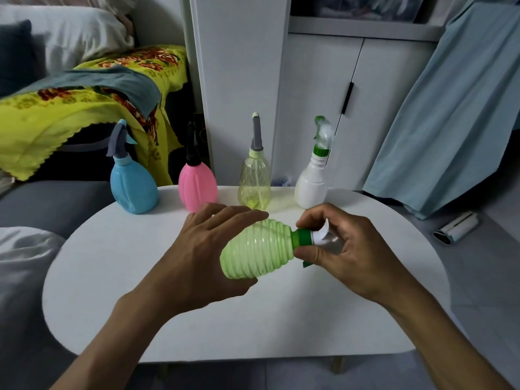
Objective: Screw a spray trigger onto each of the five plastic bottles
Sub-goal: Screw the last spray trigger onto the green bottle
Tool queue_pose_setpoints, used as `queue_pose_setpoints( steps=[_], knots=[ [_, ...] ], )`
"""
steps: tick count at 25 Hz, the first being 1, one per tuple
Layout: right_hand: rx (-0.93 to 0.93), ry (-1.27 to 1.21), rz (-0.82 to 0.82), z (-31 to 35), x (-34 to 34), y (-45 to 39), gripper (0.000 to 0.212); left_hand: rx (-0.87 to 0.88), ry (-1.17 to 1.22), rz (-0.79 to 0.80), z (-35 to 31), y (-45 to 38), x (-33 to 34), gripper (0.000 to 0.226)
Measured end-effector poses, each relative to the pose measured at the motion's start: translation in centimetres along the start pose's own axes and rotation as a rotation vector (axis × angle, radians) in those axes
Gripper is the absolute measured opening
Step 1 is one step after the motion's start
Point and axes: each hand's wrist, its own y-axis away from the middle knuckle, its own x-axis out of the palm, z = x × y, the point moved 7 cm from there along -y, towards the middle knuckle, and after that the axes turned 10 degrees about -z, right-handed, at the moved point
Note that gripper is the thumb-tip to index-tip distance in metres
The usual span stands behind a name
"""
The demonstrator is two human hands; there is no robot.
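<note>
A ribbed light-green bottle [259, 250] is held on its side above the white table [118, 291], neck pointing right. My left hand [205, 251] wraps its body. My right hand [343, 246] grips the green-and-white spray trigger [306, 238] seated on the bottle's neck; most of the trigger is hidden in my fingers. Along the table's far edge stand a blue bottle [133, 190], a pink bottle [197, 187], a clear yellow bottle [254, 182] and a white bottle [312, 185], each with a trigger on top.
A grey sofa with a yellow floral blanket [56, 114] lies to the left. White cabinets [315, 88] stand behind the table. A light-blue curtain [455, 108] hangs at the right, and a lint roller [457, 228] lies on the floor beneath it.
</note>
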Motion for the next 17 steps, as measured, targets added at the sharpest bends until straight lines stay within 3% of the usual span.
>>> queue_pose_setpoints(
  steps=[4, 7, 8, 10, 12, 14, 17],
  knots=[
    [0.026, 0.004, -0.047, 0.3, -0.3, 0.1, 0.024, 0.058, -0.053, -0.031, -0.6, 0.2, 0.5, 0.082],
    [0.26, -0.117, -0.075, -1.1, -1.1, -0.1, 0.022, -0.048, 0.126, -0.064, -0.5, 0.2, 0.1, 0.078],
    [0.407, -0.271, -0.054, -2.1, -1.6, 0.0, 0.028, -0.122, 0.235, -0.079, -0.1, 0.2, 0.1, 0.075],
    [0.633, -0.859, 0.039, -2.1, -1.6, 0.4, 0.044, -0.388, 0.621, -0.086, 1.3, 0.2, 0.6, 0.07],
    [0.6, -1.332, 0.14, 0.1, -1.3, 0.2, 0.052, -0.703, 1.216, 0.017, 1.0, 0.6, 2.6, 0.07],
    [0.5, -1.404, 0.105, 0.6, 0.0, 0.0, 0.047, -0.908, 1.607, 0.263, -1.7, 1.2, 5.0, 0.071],
    [0.406, -1.292, -0.061, 0.3, 1.3, -0.2, 0.041, -1.054, 1.762, 0.463, -4.0, 1.8, 6.6, 0.077]
  ],
)
